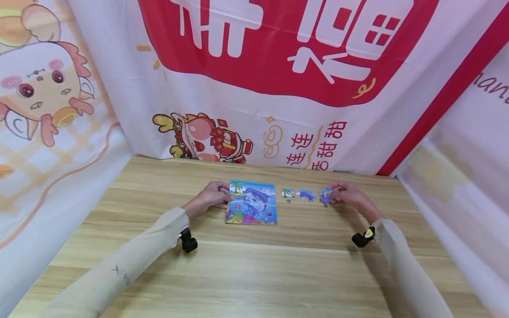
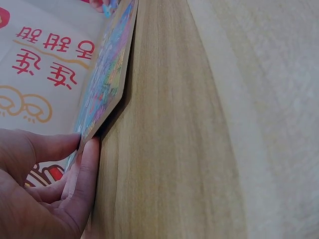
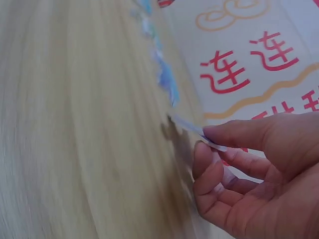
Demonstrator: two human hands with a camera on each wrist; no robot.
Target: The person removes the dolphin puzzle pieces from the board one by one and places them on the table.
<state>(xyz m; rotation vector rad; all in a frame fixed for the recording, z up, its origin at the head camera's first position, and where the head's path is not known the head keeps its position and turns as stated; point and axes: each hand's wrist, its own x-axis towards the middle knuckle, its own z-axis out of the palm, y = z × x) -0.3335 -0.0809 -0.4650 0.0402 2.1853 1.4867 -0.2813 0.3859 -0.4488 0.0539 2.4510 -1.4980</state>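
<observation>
While the left hand (image 1: 212, 194) pinches the dolphin picture board (image 1: 254, 204) at its nine o'clock edge, I see the right hand (image 1: 349, 195) well out at three o'clock from it, gripping a blue puzzle piece (image 1: 325, 198) tilted over the wooden table (image 1: 254, 274). Between them, along that same three o'clock line, I spot the palm-tree piece (image 1: 288, 194) nearest the board, then the dolphin piece (image 1: 307, 195).

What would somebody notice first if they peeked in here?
Probably the big red patch high on the cloth behind the table. Next, the bright dolphin picture at the middle, its left edge pinched by the left hand. To its right, two puzzle pieces lie in a row, and the right hand pinches a third piece.
</observation>
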